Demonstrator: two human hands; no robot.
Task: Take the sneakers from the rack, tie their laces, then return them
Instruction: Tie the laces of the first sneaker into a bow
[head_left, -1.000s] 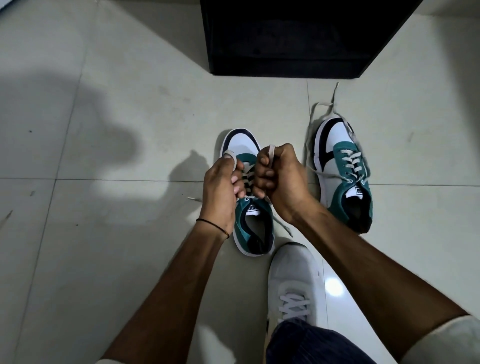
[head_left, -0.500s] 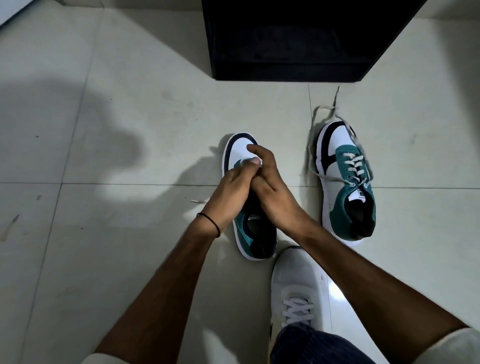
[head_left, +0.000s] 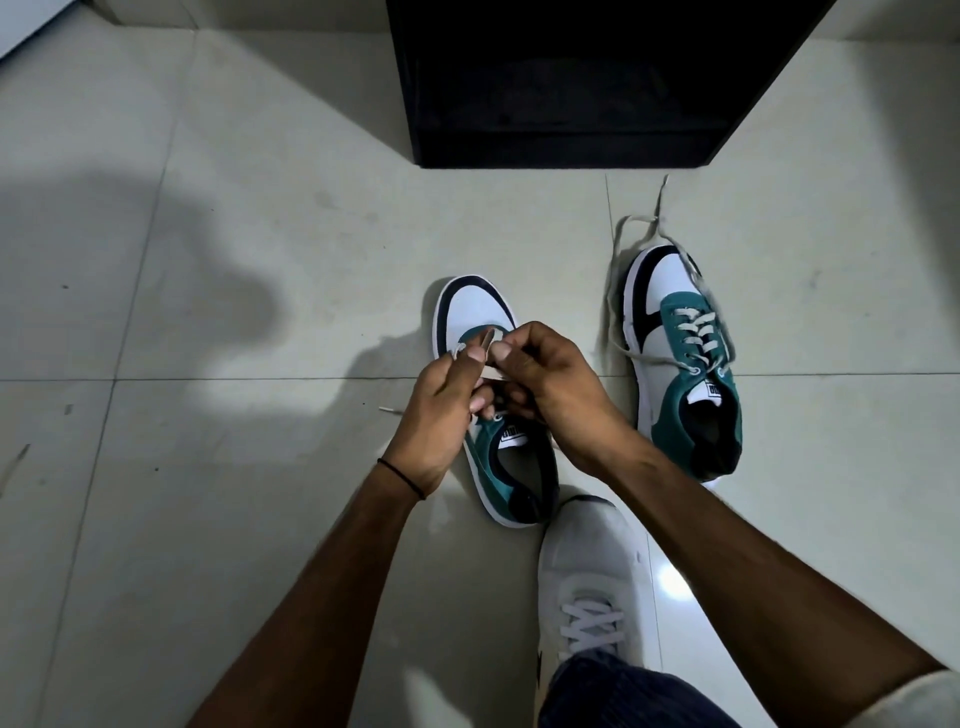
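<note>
Two white, teal and black sneakers stand on the tiled floor, toes pointing away from me. Over the left sneaker (head_left: 475, 306) both hands meet. My left hand (head_left: 441, 410) pinches a loop of its pale lace (head_left: 488, 345), and my right hand (head_left: 556, 389) grips the other strand of that lace beside it. The hands hide the eyelets and most of the tongue. A lace tip lies on the floor to the left of my left hand. The right sneaker (head_left: 685, 364) sits apart on the right, its loose laces (head_left: 636, 228) trailing over the toe onto the floor.
A black shoe rack (head_left: 571, 83) stands on the floor just beyond the sneakers. My own white shoe (head_left: 587, 577) and a dark trouser leg sit directly behind the left sneaker. Pale floor tiles (head_left: 234, 467) stretch to the left and right.
Half a second ago both hands were pressed low on the left sneaker's laces. Now they have risen a little, with a lace loop showing between the fingers.
</note>
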